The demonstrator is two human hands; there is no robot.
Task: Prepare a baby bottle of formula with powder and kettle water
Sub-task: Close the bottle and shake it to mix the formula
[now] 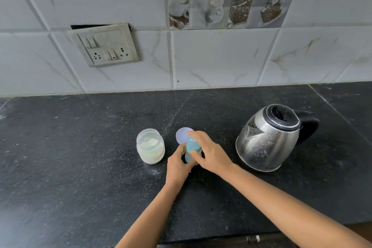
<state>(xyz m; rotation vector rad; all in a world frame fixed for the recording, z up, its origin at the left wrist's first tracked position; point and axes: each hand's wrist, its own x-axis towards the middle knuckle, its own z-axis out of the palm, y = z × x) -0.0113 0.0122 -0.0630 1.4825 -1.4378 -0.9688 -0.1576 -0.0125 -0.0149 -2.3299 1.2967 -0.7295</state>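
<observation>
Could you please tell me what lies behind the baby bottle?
A round pale lid lies flat behind the bottle; the bottle and right hand hide its near right edge.

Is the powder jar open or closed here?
Open. The powder jar has no lid, its powder shows through the mouth, and a round lid lies on the counter nearby.

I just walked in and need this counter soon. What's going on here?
A person is working on a baby bottle that stands upright on the dark counter. The left hand grips its lower body and the right hand wraps round its teal top. Whether the top is going on or coming off cannot be told. An open jar of powder stands to the left, a round lid lies behind, and the kettle sits untouched to the right.
</observation>
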